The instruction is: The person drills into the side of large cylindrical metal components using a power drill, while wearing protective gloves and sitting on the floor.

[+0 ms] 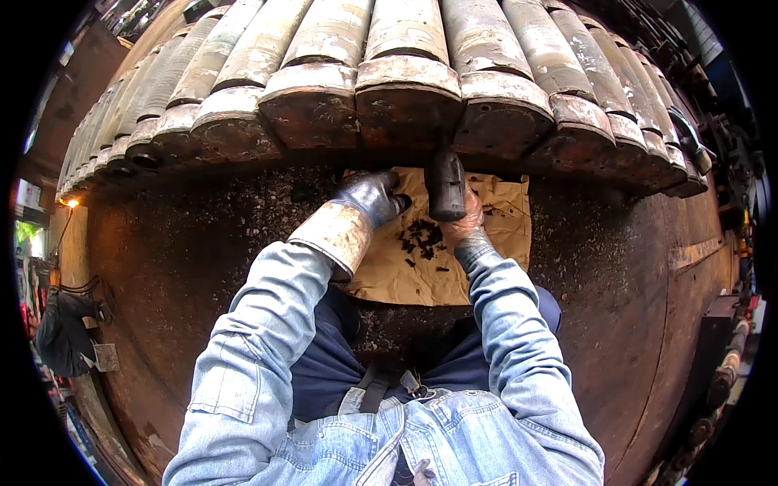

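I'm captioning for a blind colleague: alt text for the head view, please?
Right hand holding a dark hammer-like tool over brown paper strewn with black fragments; gloved left hand nearby. A row of worn cylinders lies beyond.

Faded denim jacket (340,445), navy trousers (322,374), dark glove (366,193) with pale cuff (334,235) on left hand (369,199)

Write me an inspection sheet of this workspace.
Surface: rusty brown floor with pale grit; creased tan paper sheet.
Job's things: black hammer with a cylindrical head, over the sheet.
Clutter: small black fragments on the sheet.
Hands: dark gloved left hand by the sheet's upper left, hold unclear; right hand grips the hammer.
Cables: thin dark cords at far left.
Surroundings: row of worn grey metal cylinders beyond the hands; glowing orange lamp.
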A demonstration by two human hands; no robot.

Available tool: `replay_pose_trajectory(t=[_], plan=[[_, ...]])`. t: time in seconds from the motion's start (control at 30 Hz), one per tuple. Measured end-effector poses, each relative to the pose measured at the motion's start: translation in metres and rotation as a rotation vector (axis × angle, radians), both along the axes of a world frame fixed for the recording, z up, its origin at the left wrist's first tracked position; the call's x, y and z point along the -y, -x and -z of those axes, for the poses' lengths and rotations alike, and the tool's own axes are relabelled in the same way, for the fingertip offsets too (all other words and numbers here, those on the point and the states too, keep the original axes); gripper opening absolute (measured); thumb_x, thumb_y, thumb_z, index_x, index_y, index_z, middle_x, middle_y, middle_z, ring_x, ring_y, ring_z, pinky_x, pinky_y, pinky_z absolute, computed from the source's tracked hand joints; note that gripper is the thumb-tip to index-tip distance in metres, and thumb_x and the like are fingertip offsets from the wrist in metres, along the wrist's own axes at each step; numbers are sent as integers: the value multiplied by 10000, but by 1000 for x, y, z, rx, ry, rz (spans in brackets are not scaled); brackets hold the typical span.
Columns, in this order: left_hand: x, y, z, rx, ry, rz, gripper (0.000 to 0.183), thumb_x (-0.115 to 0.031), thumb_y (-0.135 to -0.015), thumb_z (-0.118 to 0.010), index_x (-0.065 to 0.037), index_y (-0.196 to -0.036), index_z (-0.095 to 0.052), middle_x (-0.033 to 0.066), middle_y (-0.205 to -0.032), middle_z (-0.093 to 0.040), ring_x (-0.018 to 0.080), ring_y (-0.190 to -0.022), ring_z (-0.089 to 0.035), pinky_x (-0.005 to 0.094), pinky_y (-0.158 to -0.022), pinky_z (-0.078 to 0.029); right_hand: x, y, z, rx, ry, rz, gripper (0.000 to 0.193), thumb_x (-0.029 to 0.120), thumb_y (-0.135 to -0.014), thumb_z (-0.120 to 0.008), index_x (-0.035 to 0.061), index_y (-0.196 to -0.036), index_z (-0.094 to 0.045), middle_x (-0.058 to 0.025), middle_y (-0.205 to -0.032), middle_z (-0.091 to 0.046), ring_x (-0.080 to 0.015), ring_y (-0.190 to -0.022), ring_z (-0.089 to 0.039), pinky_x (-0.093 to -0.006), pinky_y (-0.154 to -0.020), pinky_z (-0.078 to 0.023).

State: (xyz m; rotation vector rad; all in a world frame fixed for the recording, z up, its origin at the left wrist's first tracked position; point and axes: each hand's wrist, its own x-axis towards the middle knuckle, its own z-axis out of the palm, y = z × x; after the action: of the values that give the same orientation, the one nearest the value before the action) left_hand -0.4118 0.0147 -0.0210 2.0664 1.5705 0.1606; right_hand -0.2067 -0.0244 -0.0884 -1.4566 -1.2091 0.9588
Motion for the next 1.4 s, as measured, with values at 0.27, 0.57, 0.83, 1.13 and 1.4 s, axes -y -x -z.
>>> replay_pose_trajectory(t=[0.27, 0.57, 0.83, 1.13, 1.4], plan=[[-20, 11, 43, 394, 96, -191, 447, -289, -855, -815, -39, -1205, -694, 135, -1182, -730, 220, -1087, -685, 369, -968, -525, -1, -18, -9, 560, -54, -25, 477, 272, -816, -793, 162, -1236, -596, -147, -968, -734, -339, -896, -714, -418, -793, -549], [-39, -12, 29, 512, 223, -294, 274, -286, -905, -766, -71, -1071, -724, 52, -1014, -752, 166, -919, -666, 366, -844, -545, 10, -24, -16, 534, 16, -44, 390, 202, -871, -747, 119, -1225, -605, -119, -1002, -732, -268, -898, -707, -389, -798, -542], [-54, -19, 63, 1150, 540, -395, 339, -266, -971, -702, -48, -1229, -667, 47, -1169, -699, 166, -982, -686, 325, -833, -575, 11, -37, 10, 332, 24, -179, 466, 232, -915, -728, 20, -1304, -584, -112, -1154, -700, -257, -1026, -660, -372, -907, -522], [-62, -33, 67, 1080, 570, -321, 647, -467, -934, -709, -76, -1421, -542, 70, -1371, -605, 214, -1212, -580, 420, -985, -495, 22, -26, -36, 188, -13, -239, 557, 277, -941, -692, 30, -1408, -515, -158, -1371, -582, -282, -1257, -553, -378, -1055, -440], [-44, -56, 4, 1039, 667, -523, 704, -534, -923, -700, -114, -1459, -520, 109, -1409, -589, 237, -1242, -560, 439, -1012, -468, 15, -33, 0, 409, -64, -186, 388, 234, -918, -701, 29, -1232, -600, -135, -1160, -667, -276, -1054, -634, -375, -914, -503]])
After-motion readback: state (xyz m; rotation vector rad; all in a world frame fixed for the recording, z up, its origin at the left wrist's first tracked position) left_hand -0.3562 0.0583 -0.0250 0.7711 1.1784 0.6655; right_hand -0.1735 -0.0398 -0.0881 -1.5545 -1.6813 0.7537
